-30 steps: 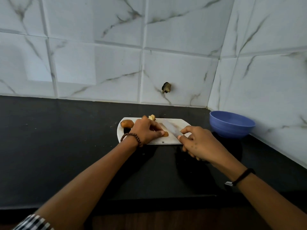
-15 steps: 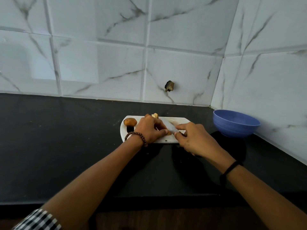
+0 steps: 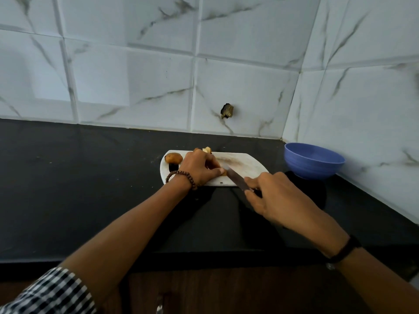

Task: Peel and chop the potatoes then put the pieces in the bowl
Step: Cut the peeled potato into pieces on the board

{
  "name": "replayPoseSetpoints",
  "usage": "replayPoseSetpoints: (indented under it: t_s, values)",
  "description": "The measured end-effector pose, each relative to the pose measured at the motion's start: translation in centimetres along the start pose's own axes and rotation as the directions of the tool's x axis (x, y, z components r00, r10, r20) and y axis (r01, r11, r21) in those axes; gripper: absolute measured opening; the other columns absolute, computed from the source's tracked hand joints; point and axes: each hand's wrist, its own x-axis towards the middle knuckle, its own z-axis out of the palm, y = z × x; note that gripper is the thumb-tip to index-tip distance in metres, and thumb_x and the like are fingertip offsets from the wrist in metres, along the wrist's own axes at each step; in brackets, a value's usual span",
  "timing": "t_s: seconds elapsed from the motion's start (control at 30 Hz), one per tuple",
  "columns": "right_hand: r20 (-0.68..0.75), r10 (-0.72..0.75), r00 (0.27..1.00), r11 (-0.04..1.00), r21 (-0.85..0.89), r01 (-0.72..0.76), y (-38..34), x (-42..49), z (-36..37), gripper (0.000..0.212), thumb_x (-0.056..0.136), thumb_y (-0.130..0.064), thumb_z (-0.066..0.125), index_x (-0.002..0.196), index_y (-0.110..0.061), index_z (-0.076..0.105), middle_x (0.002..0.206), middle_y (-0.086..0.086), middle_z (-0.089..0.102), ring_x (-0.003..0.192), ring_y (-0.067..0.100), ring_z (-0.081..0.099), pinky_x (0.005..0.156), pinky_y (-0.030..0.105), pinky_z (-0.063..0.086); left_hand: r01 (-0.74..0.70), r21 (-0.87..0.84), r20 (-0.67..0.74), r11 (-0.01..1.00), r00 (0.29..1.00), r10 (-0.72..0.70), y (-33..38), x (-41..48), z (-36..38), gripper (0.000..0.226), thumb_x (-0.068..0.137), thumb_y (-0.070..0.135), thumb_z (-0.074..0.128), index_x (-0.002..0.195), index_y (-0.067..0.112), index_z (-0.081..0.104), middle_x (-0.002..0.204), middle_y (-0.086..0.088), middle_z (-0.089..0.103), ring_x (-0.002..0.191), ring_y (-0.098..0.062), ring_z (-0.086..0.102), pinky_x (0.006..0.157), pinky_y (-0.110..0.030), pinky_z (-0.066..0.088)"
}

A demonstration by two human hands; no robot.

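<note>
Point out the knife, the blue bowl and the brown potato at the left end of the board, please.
knife (image 3: 236, 178), head view, middle of the blade.
blue bowl (image 3: 314, 171), head view, outer wall.
brown potato (image 3: 173, 158), head view, middle of its skin.

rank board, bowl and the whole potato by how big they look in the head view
1. board, widest even with the left hand covering part of it
2. bowl
3. potato, clearly smallest
</note>
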Motion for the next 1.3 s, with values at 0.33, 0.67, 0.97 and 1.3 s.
replayPoseSetpoints:
  t_s: [0.33,0.67,0.97,1.3]
  values:
    - [-0.041,-0.024,0.999,0.992,0.125,0.029,1.2,-1.8,-3.3,0.038,0.100,-0.031,0.056,0.138,-0.027,0.057,0.085,-0.005,0.062,0.064,0.007,0.059,0.052,0.019,0.042,0.039,-0.009,0.080,0.999,0.996,-0.038,0.3,-0.4,-1.0,0.019,0.082,0.035,0.073,0.095,0.022,0.076,0.103,-0.001,0.064,0.091,-0.011,0.056,0.081,-0.021,0.039]
    - [-0.145,-0.036,0.989,0.998,0.054,0.045,-0.7,2.4,0.8,0.030,0.099,-0.034,0.048,0.117,-0.019,0.065,0.100,0.010,0.060,0.083,0.024,0.061,0.069,0.034,0.050,0.044,-0.061,0.044,0.997,0.998,-0.041,0.4,-0.5,-0.9,0.014,0.080,0.029,0.076,0.089,0.019,0.076,0.083,0.006,0.064,0.082,-0.005,0.056,0.074,-0.016,0.039]
    - [-0.127,-0.011,0.992,0.999,-0.041,0.006,-2.4,1.7,0.7,0.018,0.101,-0.023,0.050,0.110,-0.011,0.060,0.097,0.006,0.048,0.073,0.019,0.046,0.060,0.030,0.037,0.053,-0.046,0.045,0.998,0.998,-0.051,0.3,-0.4,-0.7,0.018,0.081,0.027,0.075,0.091,0.013,0.076,0.089,-0.002,0.072,0.087,-0.009,0.062,0.078,-0.019,0.045]
    - [-0.021,0.001,1.000,0.998,-0.068,-0.003,-1.8,-1.5,-0.1,0.023,0.102,-0.032,0.050,0.114,-0.014,0.059,0.090,0.001,0.047,0.076,0.016,0.055,0.067,0.032,0.050,0.042,-0.039,0.021,0.998,0.999,-0.042,0.6,-0.8,-0.7,0.017,0.082,0.028,0.074,0.091,0.014,0.076,0.088,0.000,0.069,0.085,-0.006,0.059,0.076,-0.018,0.042]
